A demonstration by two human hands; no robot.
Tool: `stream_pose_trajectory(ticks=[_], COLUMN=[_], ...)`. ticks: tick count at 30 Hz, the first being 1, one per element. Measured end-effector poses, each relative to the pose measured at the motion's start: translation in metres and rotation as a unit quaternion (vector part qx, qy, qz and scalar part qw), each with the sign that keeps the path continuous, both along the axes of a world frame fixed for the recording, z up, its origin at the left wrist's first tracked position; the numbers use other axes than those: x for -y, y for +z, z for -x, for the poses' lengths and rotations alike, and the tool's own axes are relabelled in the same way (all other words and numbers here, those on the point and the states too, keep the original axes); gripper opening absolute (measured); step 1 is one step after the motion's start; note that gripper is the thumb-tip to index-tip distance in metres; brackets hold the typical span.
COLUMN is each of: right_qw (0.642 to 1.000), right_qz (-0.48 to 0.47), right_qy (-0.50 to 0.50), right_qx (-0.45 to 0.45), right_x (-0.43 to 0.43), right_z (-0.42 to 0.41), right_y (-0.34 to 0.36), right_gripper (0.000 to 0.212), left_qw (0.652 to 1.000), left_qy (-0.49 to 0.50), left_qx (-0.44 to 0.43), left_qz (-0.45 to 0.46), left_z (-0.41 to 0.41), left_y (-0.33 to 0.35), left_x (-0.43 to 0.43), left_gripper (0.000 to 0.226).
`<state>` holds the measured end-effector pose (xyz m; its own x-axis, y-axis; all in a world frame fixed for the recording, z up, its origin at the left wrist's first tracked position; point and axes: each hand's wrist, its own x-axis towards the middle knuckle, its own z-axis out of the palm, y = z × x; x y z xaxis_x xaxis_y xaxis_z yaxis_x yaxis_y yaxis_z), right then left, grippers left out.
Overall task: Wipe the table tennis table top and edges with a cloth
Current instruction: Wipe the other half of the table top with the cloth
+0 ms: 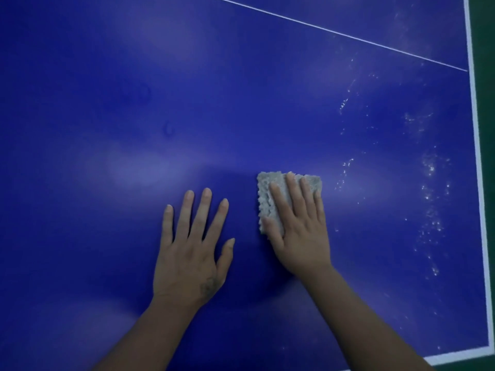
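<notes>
The blue table tennis table top (134, 103) fills the view. A folded grey cloth (267, 191) lies flat on it near the middle. My right hand (297, 228) presses down on the cloth with fingers spread, covering most of it. My left hand (192, 242) rests flat on the bare blue surface just left of the cloth, fingers apart, holding nothing. White dusty specks (428, 183) are scattered over the surface to the right of the cloth.
A thin white centre line (334, 32) crosses the top from upper middle to the right. The white border stripe (478, 156) runs along the right edge and turns at the lower right corner. Dark green floor (488, 103) lies beyond it.
</notes>
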<state>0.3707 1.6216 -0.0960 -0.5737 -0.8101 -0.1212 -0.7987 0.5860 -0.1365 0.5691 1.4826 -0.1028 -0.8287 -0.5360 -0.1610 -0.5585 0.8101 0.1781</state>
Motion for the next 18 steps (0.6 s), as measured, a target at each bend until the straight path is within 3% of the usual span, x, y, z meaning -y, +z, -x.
stream_pose_trajectory(ticks=[4,8,14,18], right_qw=[0.996,0.982,1.000,1.000], right_qz=[0.004,-0.001,0.013,-0.012], right_qy=[-0.087,-0.187,-0.022,0.009], right_qx=[-0.013,-0.039,0.013,0.003], right_x=[0.007,0.030,-0.005,-0.052], right_z=[0.054,0.039,-0.056,-0.023], right_y=[-0.004,-0.009,0.005,0.002], right_gripper=[0.064,0.064,0.066,0.065], left_qw=[1.000,1.000,1.000,1.000], left_qy=[0.001,0.005,0.008,0.004], left_qx=[0.008,-0.003,-0.014,-0.006], left_qz=[-0.001,0.002,0.001,0.002], left_z=[0.001,0.001,0.001,0.001], left_y=[0.001,0.001,0.001,0.002], left_x=[-0.002,-0.002,-0.002,-0.002], left_gripper=[0.076,0.075,0.071,0.072])
